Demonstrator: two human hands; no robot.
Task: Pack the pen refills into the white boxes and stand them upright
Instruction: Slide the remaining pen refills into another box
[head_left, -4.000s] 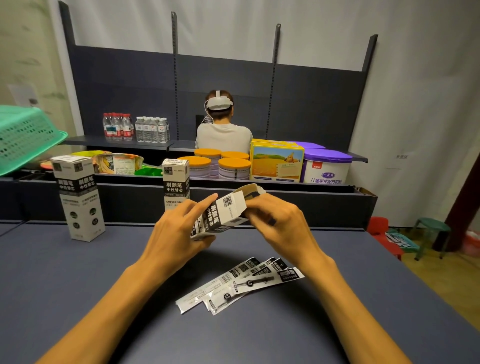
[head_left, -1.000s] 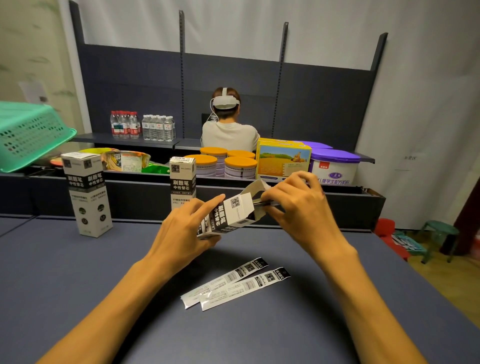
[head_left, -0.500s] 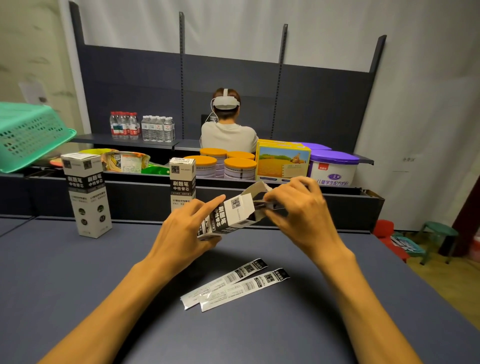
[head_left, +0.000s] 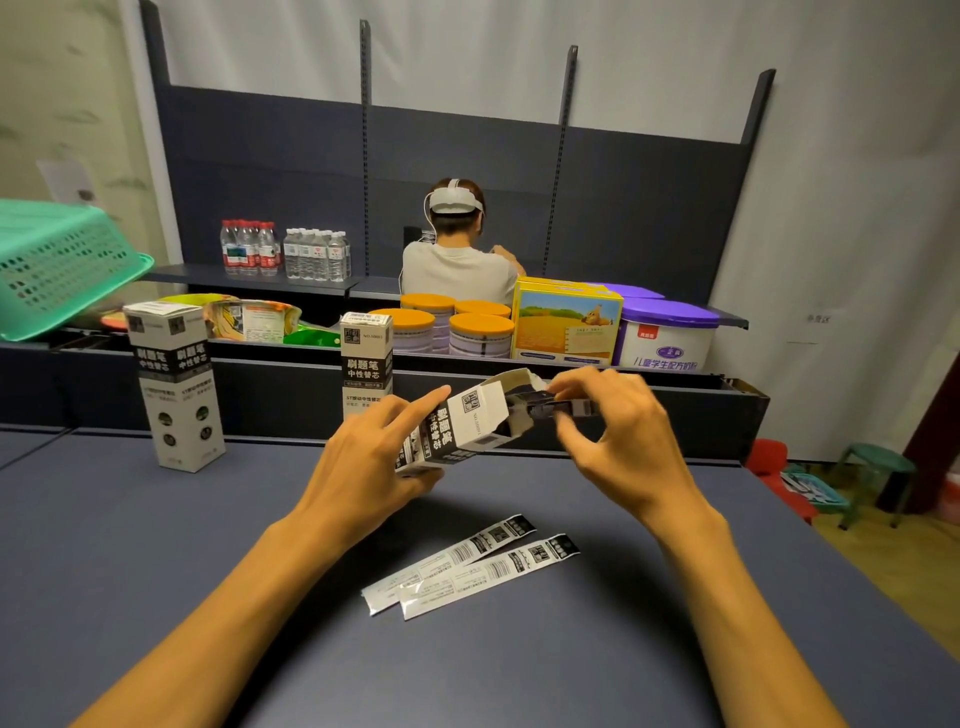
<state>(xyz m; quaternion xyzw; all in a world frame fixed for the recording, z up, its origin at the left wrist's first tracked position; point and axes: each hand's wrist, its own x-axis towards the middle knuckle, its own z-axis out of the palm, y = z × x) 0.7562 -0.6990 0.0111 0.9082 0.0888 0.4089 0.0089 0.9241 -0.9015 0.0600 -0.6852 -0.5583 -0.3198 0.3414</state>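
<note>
Boxy white carton (head_left: 470, 415) (matte card)

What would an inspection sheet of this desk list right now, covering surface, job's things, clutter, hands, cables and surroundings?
Surface: dark table.
Job's things: open white box held tilted; refill packet at its mouth; two loose refill packets on the table; two standing boxes.
Clutter: nothing seen on the table.
Hands: left hand grips the box; right hand pinches the packet.
Cables: nothing seen.
Surroundings: green basket, orange-lidded cans, water bottles, a seated person.
</note>
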